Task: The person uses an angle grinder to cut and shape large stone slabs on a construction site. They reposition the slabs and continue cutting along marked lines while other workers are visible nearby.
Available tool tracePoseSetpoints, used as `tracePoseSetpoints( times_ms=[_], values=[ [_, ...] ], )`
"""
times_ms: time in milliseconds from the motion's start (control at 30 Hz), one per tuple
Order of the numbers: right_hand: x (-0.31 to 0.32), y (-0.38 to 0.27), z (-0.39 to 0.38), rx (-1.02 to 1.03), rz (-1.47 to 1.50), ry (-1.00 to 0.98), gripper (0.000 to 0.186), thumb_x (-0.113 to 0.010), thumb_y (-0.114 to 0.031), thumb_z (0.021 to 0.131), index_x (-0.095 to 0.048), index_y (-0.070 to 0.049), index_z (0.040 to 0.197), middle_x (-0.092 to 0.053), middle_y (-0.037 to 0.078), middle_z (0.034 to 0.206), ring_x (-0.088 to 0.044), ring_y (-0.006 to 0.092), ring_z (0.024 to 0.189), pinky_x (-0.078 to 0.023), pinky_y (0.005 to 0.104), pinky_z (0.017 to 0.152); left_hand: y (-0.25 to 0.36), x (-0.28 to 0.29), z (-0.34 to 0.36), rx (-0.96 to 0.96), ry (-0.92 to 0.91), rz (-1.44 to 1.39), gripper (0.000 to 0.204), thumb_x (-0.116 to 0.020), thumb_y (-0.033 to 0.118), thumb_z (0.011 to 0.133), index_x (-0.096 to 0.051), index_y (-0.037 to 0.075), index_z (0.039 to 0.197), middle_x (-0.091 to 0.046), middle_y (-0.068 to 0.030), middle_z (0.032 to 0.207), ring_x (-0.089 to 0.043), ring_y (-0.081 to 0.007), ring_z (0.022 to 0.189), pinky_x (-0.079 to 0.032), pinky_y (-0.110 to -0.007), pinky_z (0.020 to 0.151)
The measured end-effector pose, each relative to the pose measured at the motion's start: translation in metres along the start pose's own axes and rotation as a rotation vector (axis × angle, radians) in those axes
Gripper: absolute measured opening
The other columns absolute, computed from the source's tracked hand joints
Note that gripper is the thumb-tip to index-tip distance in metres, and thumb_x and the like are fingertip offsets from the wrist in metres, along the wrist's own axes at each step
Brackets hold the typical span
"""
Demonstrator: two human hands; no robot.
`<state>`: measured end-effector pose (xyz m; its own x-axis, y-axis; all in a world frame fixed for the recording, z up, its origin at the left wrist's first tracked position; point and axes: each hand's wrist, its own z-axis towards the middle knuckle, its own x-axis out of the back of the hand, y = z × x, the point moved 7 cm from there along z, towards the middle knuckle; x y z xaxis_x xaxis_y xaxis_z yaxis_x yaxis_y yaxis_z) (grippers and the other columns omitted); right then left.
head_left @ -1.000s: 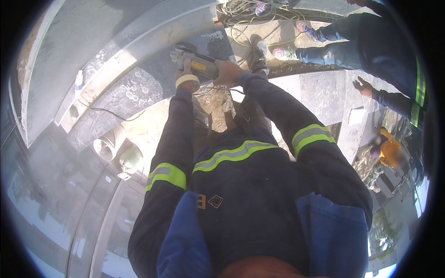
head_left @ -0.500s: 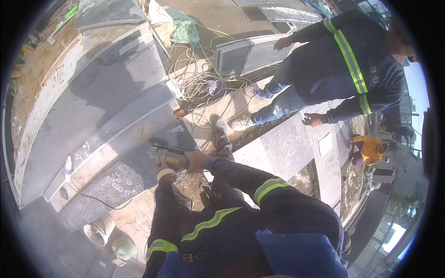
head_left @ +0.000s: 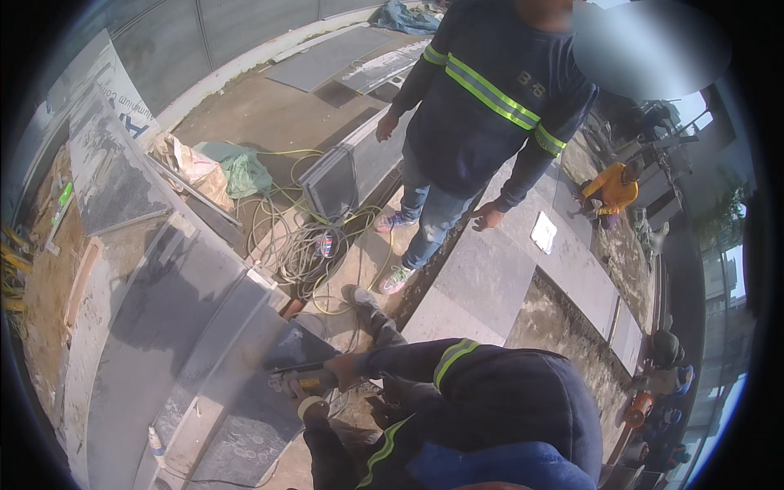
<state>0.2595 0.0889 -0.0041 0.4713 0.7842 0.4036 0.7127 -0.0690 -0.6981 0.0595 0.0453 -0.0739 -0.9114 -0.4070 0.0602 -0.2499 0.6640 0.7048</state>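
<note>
An angle grinder [head_left: 309, 380] with a dark body and a yellowish label is held over a dark grey stone slab [head_left: 296, 343]. My right hand [head_left: 344, 370] is closed round its rear body. At its front end my left hand [head_left: 299, 392] grips it, a pale band round the wrist; some of these fingers are hidden. Hazy dust blurs the slab around the tool's head, and the disc is not clear to see. Beside the slab runs a pale stone ledge [head_left: 196, 430], where a small white bottle [head_left: 156, 443] stands.
Facing me stands a co-worker in a dark jacket [head_left: 490, 90] with reflective stripes. Tangled cables and hoses [head_left: 302, 245] lie near that person's shoes. Several slabs lean on edge [head_left: 351, 167] behind. A person in yellow [head_left: 614, 189] crouches at the right beside paving slabs [head_left: 482, 269].
My view has tilted up and turned right, so the scene sits lower and further left in parts. Both hands stay on the grinder. The co-worker remains standing nearby.
</note>
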Motion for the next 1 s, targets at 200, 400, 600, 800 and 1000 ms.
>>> tracePoseSetpoints(
  times_ms=[200,400,600,800,1000],
  values=[
    [-0.012,-0.004,0.019,0.038,-0.037,0.026,0.070,-0.090,-0.033,0.061,-0.063,-0.003,0.117,-0.072,0.021,0.106,-0.070,0.0398,0.103,-0.055,0.0481,0.088,0.019,0.012,-0.005,0.059,0.107,0.154,0.061,-0.063,0.052,0.101,-0.063,-0.002,0.129,-0.068,-0.0188,0.121,-0.071,-0.0285,0.099,-0.060,-0.041,0.079],
    [0.000,0.007,-0.005,0.000,-0.058,-0.003,0.070,-0.089,-0.032,0.061,-0.061,-0.002,0.118,-0.071,0.021,0.108,-0.069,0.0397,0.105,-0.055,0.0477,0.089,0.001,-0.007,-0.011,0.026,-0.006,-0.002,0.062,-0.066,0.048,0.100,-0.056,-0.002,0.136,-0.067,-0.0202,0.123,-0.070,-0.0291,0.105,-0.061,-0.039,0.082],
    [-0.004,0.007,0.007,0.032,-0.074,-0.018,0.072,-0.089,-0.037,0.063,-0.057,0.000,0.116,-0.070,0.023,0.102,-0.069,0.0422,0.098,-0.055,0.0496,0.083,0.017,0.002,-0.019,0.127,0.046,0.171,0.069,-0.071,0.046,0.095,-0.052,-0.005,0.137,-0.068,-0.0188,0.118,-0.068,-0.0314,0.102,-0.055,-0.037,0.089],
    [-0.014,-0.003,0.026,0.085,-0.057,-0.009,0.069,-0.086,-0.035,0.066,-0.057,0.003,0.116,-0.070,0.025,0.103,-0.070,0.0412,0.100,-0.055,0.0466,0.085,0.029,0.013,-0.002,-0.050,0.118,0.013,0.059,-0.074,0.046,0.094,-0.062,-0.004,0.122,-0.071,-0.0151,0.108,-0.069,-0.0252,0.092,-0.055,-0.040,0.079],
    [-0.009,0.020,0.004,0.040,-0.099,-0.013,0.072,-0.086,-0.038,0.066,-0.058,0.001,0.119,-0.070,0.025,0.109,-0.069,0.0408,0.105,-0.055,0.0468,0.089,0.018,-0.009,-0.031,0.097,0.099,-0.009,0.058,-0.078,0.042,0.092,-0.061,-0.004,0.124,-0.070,-0.0144,0.109,-0.068,-0.0233,0.090,-0.055,-0.039,0.075]
  ],
)
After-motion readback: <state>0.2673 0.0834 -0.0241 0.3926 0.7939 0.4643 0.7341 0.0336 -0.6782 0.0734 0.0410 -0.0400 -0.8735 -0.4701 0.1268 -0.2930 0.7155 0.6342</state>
